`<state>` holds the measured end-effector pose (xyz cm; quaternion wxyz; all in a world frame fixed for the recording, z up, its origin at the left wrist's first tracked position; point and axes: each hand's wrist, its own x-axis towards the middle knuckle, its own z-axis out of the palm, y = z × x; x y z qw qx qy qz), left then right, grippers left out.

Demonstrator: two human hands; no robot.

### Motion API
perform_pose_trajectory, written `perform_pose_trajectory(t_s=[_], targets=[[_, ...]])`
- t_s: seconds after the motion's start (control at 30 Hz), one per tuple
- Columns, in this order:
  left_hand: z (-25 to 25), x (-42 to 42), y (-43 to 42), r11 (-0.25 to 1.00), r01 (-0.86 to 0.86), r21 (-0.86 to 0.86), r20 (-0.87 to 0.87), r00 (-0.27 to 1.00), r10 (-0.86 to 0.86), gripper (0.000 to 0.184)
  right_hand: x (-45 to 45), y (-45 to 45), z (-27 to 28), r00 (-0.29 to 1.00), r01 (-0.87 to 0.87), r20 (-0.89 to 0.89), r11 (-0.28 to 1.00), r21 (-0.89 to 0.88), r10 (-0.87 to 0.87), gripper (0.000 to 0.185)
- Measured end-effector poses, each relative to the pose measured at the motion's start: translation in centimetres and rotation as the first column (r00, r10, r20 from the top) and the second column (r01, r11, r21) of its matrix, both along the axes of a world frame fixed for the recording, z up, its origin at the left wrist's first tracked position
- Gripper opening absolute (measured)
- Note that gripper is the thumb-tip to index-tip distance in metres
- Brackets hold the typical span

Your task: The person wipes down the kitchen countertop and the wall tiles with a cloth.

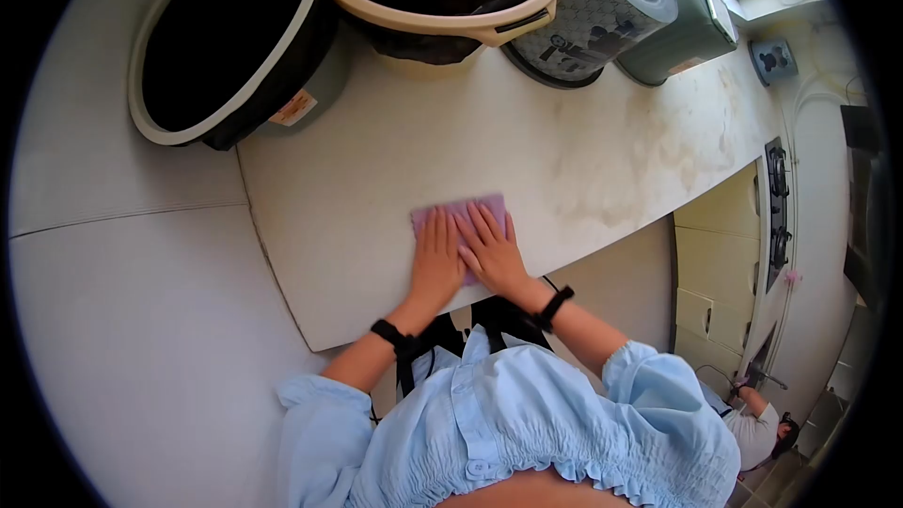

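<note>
A folded purple cloth (459,212) lies flat on the white countertop (367,155), close to its front edge. My left hand (437,249) presses down on the cloth's left part with fingers stretched out flat. On the right part rests my right hand (493,252), also flat, its fingers slightly spread. The two hands touch or nearly touch at the thumbs. Both palms hide much of the cloth. Each wrist wears a black band.
Along the back stand a bin with a black liner (320,9), a beige lined bin (527,19), a patterned grey bin (602,38) and a green bin (677,38). Brownish stains mark the counter's right side. A gas stove (778,207) and another person (757,433) are at right.
</note>
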<state>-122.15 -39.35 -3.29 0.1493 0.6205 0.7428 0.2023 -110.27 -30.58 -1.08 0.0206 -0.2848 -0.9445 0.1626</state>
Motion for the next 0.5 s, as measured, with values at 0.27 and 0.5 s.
perform_pose_trajectory(t_s=[0.27, 0.5], targets=[[0.8, 5.5, 5.8, 1.0, -0.03, -0.008, -0.053, 0.998, 0.029, 0.061, 4.9, 6.9, 0.3, 0.993, -0.116, -0.008, 0.993, -0.038, 0.115, 0.052], [-2.5, 1.5, 20.9, 0.955, -0.253, 0.156, -0.233, 0.93, 0.285, 0.058, -0.9, 22.5, -3.9, 0.943, -0.186, -0.259, 0.976, 0.11, 0.208, 0.051]])
